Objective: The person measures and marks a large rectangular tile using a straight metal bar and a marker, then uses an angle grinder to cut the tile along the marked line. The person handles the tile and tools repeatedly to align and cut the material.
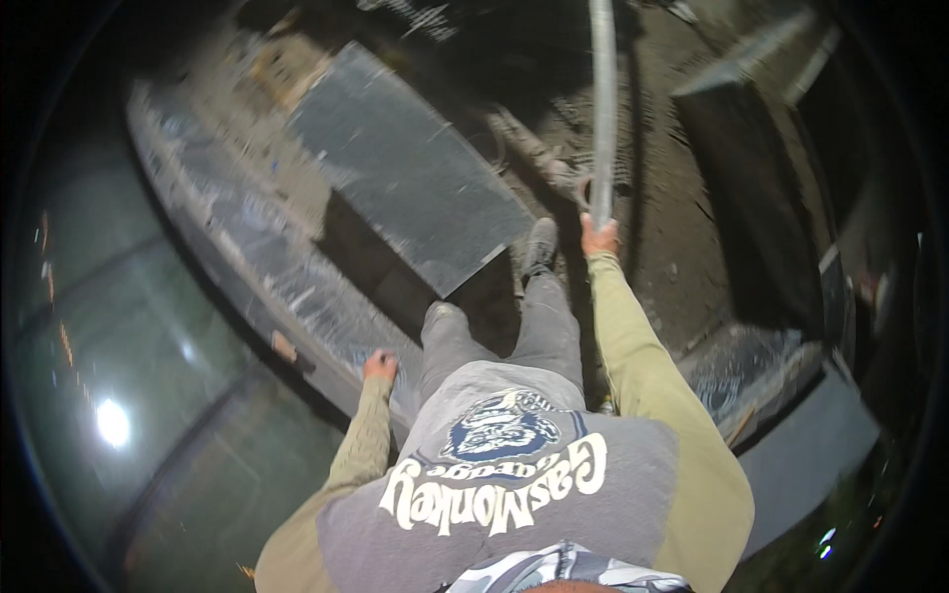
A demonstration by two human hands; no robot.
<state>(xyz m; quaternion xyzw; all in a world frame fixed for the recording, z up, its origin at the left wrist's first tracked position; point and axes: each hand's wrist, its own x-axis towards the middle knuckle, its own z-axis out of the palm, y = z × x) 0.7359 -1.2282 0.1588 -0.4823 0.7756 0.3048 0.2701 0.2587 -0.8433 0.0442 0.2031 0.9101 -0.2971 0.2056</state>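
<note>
My right hand (599,235) is wrapped round the lower end of a long pale metal pole (603,119). The pole runs away from me, past the top of the view. Beside my left thigh, my left hand (381,364) hangs with its fingers curled in, close to a long dusty ledge (232,232). Whether anything is inside those fingers is hidden. A large flat grey panel (415,178) lies ahead of my feet, left of the pole. My shoe (540,247) is by the panel's near right corner.
Dusty, rubble-strewn ground (667,237) spreads to the right of the pole. A dark upright panel or box (746,188) stands there. Nearer me on the right is a flat grey sheet (816,445). A smooth greenish surface (148,336) with a bright light reflection lies beyond the ledge.
</note>
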